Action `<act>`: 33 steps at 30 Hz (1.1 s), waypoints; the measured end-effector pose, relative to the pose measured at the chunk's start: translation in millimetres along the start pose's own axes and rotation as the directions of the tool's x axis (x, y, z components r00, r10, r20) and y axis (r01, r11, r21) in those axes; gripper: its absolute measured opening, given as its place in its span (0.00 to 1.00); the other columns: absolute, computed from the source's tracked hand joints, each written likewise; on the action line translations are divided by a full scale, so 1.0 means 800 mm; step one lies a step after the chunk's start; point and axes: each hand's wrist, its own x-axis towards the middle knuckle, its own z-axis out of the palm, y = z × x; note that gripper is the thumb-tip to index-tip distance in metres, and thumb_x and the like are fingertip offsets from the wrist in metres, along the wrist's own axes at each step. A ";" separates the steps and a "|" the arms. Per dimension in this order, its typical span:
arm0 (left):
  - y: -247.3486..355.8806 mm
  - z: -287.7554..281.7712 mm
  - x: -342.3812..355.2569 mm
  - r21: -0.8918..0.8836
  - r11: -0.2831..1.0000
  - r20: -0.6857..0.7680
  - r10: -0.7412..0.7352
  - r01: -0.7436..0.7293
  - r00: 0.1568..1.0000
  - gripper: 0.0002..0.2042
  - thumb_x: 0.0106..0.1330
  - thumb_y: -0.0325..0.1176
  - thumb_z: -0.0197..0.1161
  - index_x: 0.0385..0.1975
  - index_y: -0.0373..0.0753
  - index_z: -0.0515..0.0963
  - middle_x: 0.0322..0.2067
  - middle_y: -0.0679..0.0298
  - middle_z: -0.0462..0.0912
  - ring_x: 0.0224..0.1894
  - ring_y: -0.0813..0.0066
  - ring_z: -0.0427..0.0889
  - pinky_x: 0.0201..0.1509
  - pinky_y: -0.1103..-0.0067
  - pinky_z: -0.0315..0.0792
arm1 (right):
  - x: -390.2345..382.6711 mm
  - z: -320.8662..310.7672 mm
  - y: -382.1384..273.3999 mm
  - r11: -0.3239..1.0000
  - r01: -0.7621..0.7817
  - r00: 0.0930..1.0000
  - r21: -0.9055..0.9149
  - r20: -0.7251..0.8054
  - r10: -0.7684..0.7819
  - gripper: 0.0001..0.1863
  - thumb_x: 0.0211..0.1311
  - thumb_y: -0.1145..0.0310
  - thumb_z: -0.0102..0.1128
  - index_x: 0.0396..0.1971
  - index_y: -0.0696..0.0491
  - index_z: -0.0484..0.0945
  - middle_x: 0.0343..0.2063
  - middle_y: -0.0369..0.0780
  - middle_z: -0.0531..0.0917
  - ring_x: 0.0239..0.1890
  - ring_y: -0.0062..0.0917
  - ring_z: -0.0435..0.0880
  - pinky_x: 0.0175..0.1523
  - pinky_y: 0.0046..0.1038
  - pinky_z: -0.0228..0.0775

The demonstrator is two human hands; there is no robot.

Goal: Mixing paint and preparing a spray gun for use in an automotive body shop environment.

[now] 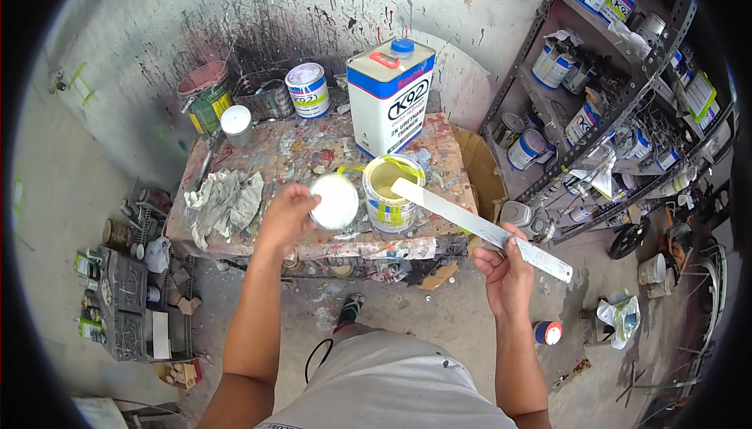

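Observation:
My left hand (290,211) is closed on the edge of a round white cup (334,202), seen almost straight from above; its inside is too bright to make out. Just right of it stands an opened paint can (392,213) with yellow-green tape on its rim and side and pale yellowish paint on its inner wall. A long, flat, whitish mixing stick (462,219) slants across from my right hand (507,268), which grips it between thumb and fingers. The stick's far end is over the can's mouth.
Behind the can, a tall rectangular thinner tin (392,100) stands on the paint-stained table (301,147). Crumpled cloth (227,202), a smaller cup (236,123), a closed paint can (307,90) and a bucket (205,96) share it. Metal shelving (540,104) with several cans rises at right.

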 end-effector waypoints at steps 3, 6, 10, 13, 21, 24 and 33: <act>0.045 0.031 -0.015 0.189 0.935 -0.071 0.317 -0.299 0.946 0.09 0.63 0.27 0.69 0.36 0.38 0.74 0.32 0.68 0.78 0.32 0.80 0.78 0.32 0.78 0.72 | 0.005 -0.010 -0.005 1.000 -0.011 1.000 0.003 0.017 0.011 0.18 0.76 0.66 0.49 0.60 0.59 0.66 0.43 0.49 0.84 0.36 0.33 0.90 0.39 0.28 0.88; 0.054 0.088 -0.034 0.521 0.580 0.063 0.705 -0.626 0.706 0.09 0.61 0.26 0.69 0.35 0.38 0.74 0.32 0.64 0.78 0.33 0.71 0.79 0.36 0.73 0.74 | 0.006 -0.032 -0.010 0.999 0.029 0.999 0.023 -0.030 -0.028 0.18 0.76 0.68 0.49 0.60 0.58 0.67 0.43 0.48 0.84 0.36 0.32 0.90 0.39 0.28 0.87; 0.042 0.135 -0.053 0.707 0.128 0.396 0.743 -0.695 0.539 0.11 0.57 0.27 0.71 0.33 0.37 0.74 0.34 0.57 0.78 0.40 0.54 0.79 0.43 0.66 0.73 | -0.009 -0.086 -0.017 0.991 0.108 0.980 0.081 -0.178 -0.093 0.17 0.75 0.68 0.48 0.60 0.55 0.70 0.40 0.45 0.86 0.37 0.30 0.90 0.40 0.28 0.88; 0.035 0.138 -0.055 0.678 0.102 0.457 0.716 -0.728 0.527 0.10 0.57 0.29 0.71 0.34 0.38 0.75 0.36 0.58 0.78 0.43 0.54 0.78 0.45 0.64 0.73 | -0.025 -0.134 -0.023 0.984 0.165 0.957 0.065 -0.253 -0.143 0.18 0.76 0.65 0.49 0.60 0.53 0.71 0.42 0.44 0.85 0.38 0.29 0.90 0.40 0.27 0.87; 0.027 0.141 -0.050 0.732 -0.072 0.517 0.706 -0.677 0.483 0.25 0.59 0.41 0.72 0.55 0.41 0.77 0.58 0.51 0.76 0.61 0.48 0.73 0.64 0.55 0.66 | -0.057 -0.193 -0.035 0.965 0.254 0.884 -0.059 -0.391 -0.256 0.20 0.76 0.60 0.51 0.62 0.50 0.68 0.42 0.42 0.83 0.38 0.28 0.88 0.40 0.26 0.84; 0.023 0.150 -0.053 0.800 -0.024 0.514 0.542 -0.599 0.664 0.31 0.60 0.45 0.72 0.63 0.43 0.73 0.67 0.48 0.68 0.71 0.45 0.63 0.71 0.45 0.54 | -0.061 -0.191 -0.033 0.964 0.255 0.886 -0.077 -0.381 -0.265 0.20 0.77 0.60 0.51 0.62 0.51 0.68 0.44 0.43 0.83 0.39 0.29 0.88 0.41 0.27 0.84; 0.004 0.150 -0.045 0.814 -0.108 0.534 0.526 -0.570 0.663 0.33 0.64 0.47 0.66 0.68 0.45 0.67 0.70 0.51 0.63 0.75 0.45 0.56 0.72 0.37 0.46 | -0.071 -0.252 0.013 0.967 0.159 0.949 0.199 -0.300 -0.094 0.25 0.74 0.55 0.53 0.66 0.49 0.69 0.56 0.39 0.80 0.55 0.29 0.82 0.58 0.32 0.77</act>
